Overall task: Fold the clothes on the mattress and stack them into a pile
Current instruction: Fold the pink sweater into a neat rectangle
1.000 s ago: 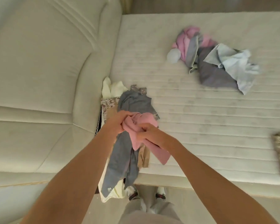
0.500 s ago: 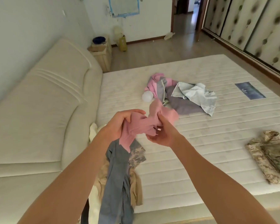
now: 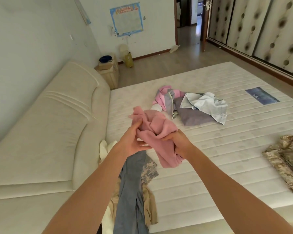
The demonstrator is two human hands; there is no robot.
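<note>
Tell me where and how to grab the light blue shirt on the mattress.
Pinch the light blue shirt at its raised, crumpled top edge, coming from above. It lies loosely on top of the grey garment, so lifting upward likely frees it without dragging the pile.

Two hands — left hand, right hand — on one pink cloth; one mattress; one far heap of clothes; one near heap; one camouflage garment; one poster; one nightstand.

Wall poster, bedside cabinet, open doorway.
</note>
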